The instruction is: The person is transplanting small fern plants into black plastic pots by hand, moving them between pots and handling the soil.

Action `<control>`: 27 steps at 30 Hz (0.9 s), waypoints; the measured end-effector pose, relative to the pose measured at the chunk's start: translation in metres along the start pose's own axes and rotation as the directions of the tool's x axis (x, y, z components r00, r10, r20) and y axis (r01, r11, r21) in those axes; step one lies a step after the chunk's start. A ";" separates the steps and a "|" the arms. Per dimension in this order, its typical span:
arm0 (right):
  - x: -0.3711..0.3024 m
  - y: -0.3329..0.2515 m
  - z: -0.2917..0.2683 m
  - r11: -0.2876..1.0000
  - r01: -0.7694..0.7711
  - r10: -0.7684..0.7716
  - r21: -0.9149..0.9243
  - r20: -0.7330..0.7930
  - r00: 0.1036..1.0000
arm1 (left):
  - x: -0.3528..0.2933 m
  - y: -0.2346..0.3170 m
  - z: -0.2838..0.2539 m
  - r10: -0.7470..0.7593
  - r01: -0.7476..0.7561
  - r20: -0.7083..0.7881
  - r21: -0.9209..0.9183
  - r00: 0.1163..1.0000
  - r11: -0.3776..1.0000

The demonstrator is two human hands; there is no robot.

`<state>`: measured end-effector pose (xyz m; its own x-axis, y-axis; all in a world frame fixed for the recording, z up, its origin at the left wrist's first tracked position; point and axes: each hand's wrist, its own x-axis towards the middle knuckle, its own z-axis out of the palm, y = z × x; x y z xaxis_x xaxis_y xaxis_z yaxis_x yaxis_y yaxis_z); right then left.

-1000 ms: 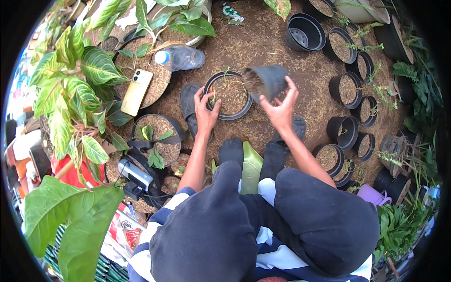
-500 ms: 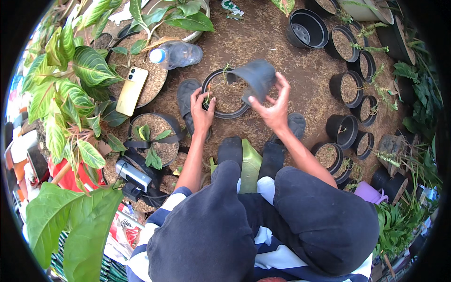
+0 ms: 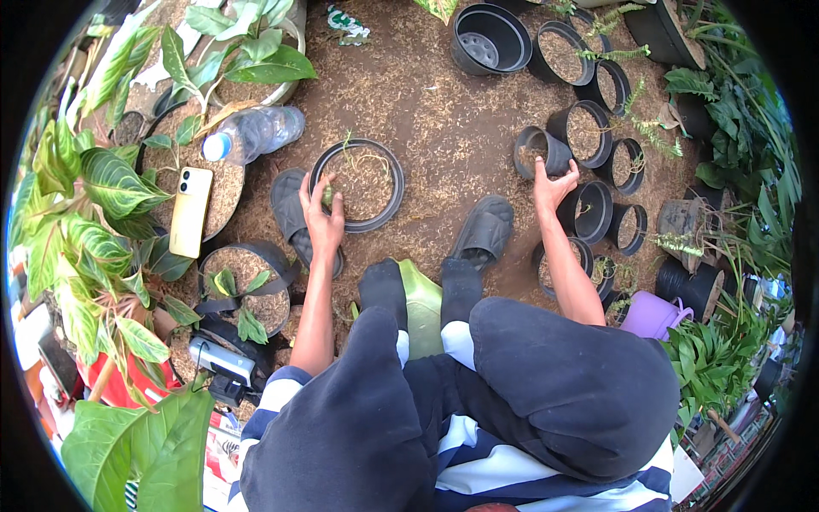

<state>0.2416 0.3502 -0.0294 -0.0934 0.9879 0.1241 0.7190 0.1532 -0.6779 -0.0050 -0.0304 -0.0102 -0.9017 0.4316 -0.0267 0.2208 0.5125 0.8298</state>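
Observation:
A wide black plant pot (image 3: 397,198) stands on the ground in front of me, with brown soil and a thin, pale-stemmed plant (image 3: 363,160) inside. At its left rim is my left hand (image 3: 324,220), fingers and thumb apart, with a bit of green showing between them. Over to the right, my right hand (image 3: 554,183) grips a small dark plant pot (image 3: 556,154) by its near side. That pot is tilted, its mouth facing left, close beside a row of black pots. Some brown matter shows at its mouth; how full it is I cannot tell.
Several soil-filled black pots (image 3: 583,132) line the right, and an unplanted black pot (image 3: 490,41) stands far right of centre. Left are a plastic bottle (image 3: 264,132), a gold phone (image 3: 191,213) and leafy plants (image 3: 119,179). A purple container (image 3: 648,316) sits at lower right.
My right hand has carried the small pot from above the wide pot to the row at right. The left hand stays by the wide pot's rim. The whole view has shifted.

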 end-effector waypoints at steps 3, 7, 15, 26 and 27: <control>-0.008 0.000 0.004 0.998 0.020 -0.021 -0.058 -0.014 1.000 | 0.003 -0.007 -0.001 -0.093 0.095 0.047 -0.042 0.995 0.995; -0.023 -0.010 0.013 0.998 0.062 -0.063 0.026 0.044 0.997 | 0.001 0.007 -0.009 -0.202 0.206 0.097 -0.039 0.975 0.978; -0.024 -0.089 0.035 0.945 0.258 -0.326 0.203 0.483 0.813 | -0.013 -0.016 -0.047 -0.138 0.154 0.197 -0.067 0.971 0.986; 0.016 -0.227 0.134 0.649 0.706 -0.714 0.284 0.548 0.435 | -0.046 -0.005 -0.052 -0.162 0.149 0.192 0.082 0.968 0.985; 0.018 -0.237 0.138 0.644 0.716 -0.706 0.270 0.570 0.420 | -0.048 -0.005 -0.050 -0.155 0.140 0.157 0.107 0.975 0.984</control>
<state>-0.0261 0.3350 0.0335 -0.9397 0.3211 0.1178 0.2097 0.8129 -0.5433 0.0186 -0.0909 0.0147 -0.8554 0.4578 -0.2422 0.1311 0.6438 0.7539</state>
